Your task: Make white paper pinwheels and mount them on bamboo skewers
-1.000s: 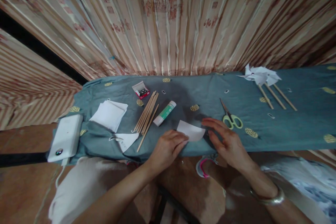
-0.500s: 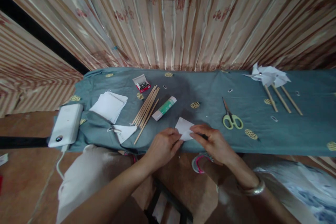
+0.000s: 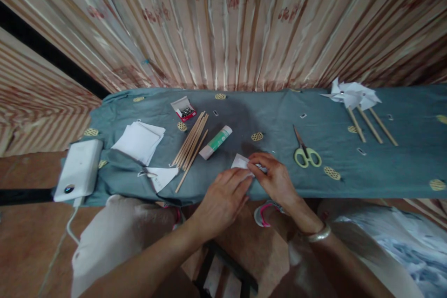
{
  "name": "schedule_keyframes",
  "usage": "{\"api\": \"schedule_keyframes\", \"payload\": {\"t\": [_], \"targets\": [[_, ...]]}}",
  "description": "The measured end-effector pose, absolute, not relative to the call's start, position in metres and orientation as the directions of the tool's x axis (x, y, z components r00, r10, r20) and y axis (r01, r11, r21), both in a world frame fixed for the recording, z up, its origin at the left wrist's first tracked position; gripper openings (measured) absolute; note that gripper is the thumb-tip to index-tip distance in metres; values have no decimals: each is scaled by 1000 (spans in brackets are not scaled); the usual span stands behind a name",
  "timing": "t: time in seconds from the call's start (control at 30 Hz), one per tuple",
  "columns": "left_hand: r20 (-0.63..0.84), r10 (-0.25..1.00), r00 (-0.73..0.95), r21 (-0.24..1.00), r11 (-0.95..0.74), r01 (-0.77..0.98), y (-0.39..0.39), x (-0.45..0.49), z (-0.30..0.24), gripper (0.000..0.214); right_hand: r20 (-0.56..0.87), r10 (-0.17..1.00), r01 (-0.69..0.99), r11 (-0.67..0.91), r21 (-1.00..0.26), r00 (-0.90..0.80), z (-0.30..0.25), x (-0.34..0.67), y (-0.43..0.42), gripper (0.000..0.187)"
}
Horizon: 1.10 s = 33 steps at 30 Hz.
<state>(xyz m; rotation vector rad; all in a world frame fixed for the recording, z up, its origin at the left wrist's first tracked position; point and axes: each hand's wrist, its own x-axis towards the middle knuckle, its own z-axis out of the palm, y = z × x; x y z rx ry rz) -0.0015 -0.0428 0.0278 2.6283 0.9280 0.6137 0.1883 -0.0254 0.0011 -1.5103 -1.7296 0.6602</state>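
Note:
A small white paper sheet (image 3: 239, 161) lies near the front edge of the teal cloth-covered table (image 3: 244, 116). My left hand (image 3: 223, 198) rests on its near part, fingers laid flat over it. My right hand (image 3: 274, 177) pinches the sheet's right side with thumb and fingertips, and most of the paper is hidden under both hands. A glue stick (image 3: 215, 142) lies just behind the paper, and a bundle of wooden sticks (image 3: 190, 142) lies to its left. Green-handled scissors (image 3: 303, 149) lie to the right of my right hand.
A stack of white paper squares (image 3: 138, 142) and a cut paper piece (image 3: 160, 177) lie at the left. A small box of pins (image 3: 183, 108) sits behind the sticks. Finished paper pinwheels (image 3: 356, 100) lie at the far right. A white device (image 3: 78, 170) sits on the table's left end.
My right hand came in from the right and took hold of the paper's right side. My left hand slid up over the sheet, which now shows much less.

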Motion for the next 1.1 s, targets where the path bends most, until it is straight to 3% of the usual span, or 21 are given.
{"api": "schedule_keyframes", "payload": {"t": [0.4, 1.1], "targets": [[230, 575, 785, 222, -816, 533, -59, -1, 1, 50, 270, 961, 687, 161, -709, 53, -6, 180, -28, 10], [161, 605, 780, 209, -793, 572, -54, -4, 0, 50, 288, 955, 748, 138, -649, 74, -6, 172, -22, 12]]}}
